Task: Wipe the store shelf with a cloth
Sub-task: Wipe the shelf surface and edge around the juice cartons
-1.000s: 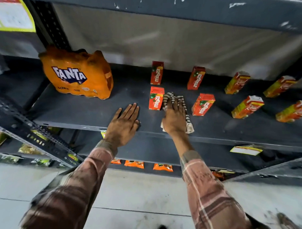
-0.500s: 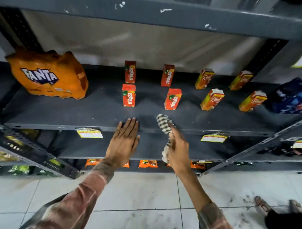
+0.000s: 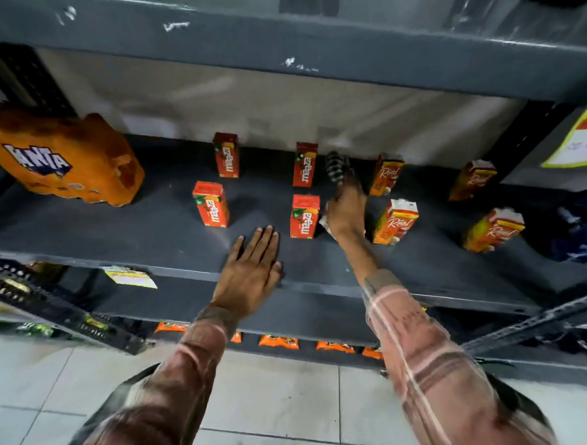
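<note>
The dark grey store shelf [image 3: 152, 230] runs across the view. My right hand [image 3: 347, 212] reaches deep onto it, in the lane between the red Maaza cartons and the orange Real cartons, and presses a black-and-white checked cloth [image 3: 336, 167] whose far end lies near the back wall. My left hand [image 3: 250, 270] lies flat with fingers apart on the shelf's front edge, holding nothing.
Maaza cartons [image 3: 305, 216] [image 3: 211, 203] stand left of the cloth, Real cartons [image 3: 396, 222] [image 3: 493, 229] to the right. A Fanta pack [image 3: 61, 161] sits at the far left. The upper shelf beam [image 3: 291, 52] hangs overhead. Price tags [image 3: 130, 277] and snack packs are below.
My right hand has pushed the cloth from the shelf's front edge back between the carton rows toward the rear wall. My left hand stayed flat on the front edge.
</note>
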